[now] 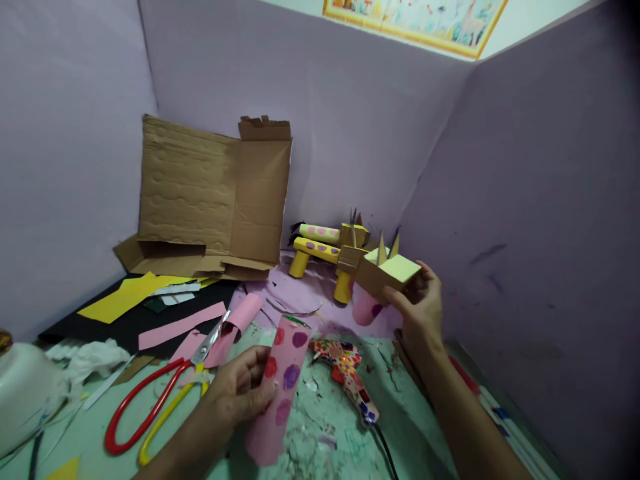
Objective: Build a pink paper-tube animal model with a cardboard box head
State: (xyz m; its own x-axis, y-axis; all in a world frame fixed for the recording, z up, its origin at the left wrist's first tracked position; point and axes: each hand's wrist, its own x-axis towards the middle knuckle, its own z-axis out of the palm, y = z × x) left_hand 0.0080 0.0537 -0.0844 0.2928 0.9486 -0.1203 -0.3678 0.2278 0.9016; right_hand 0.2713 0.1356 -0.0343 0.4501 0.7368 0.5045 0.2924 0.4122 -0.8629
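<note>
My left hand (246, 390) grips a pink paper tube (281, 393) with red and purple spots, held tilted at the lower middle. On the right, my right hand (423, 303) holds a small cardboard box (383, 277) with a pale yellow-green top and two pointed ears. A shorter pink piece (366, 305) with a purple spot shows below the box; whether they are joined is unclear. Between my hands lies a floral-patterned glue gun (347, 377) with a black cord. Two yellow spotted tube animals (320, 248) with cardboard heads stand behind.
Red-handled scissors (165, 393) and a yellow-handled pair (167, 417) lie at left among paper scraps (183, 323). An opened cardboard box (215, 193) leans on the back wall. A white rounded object (27, 393) is far left; pens (510, 420) lie at right.
</note>
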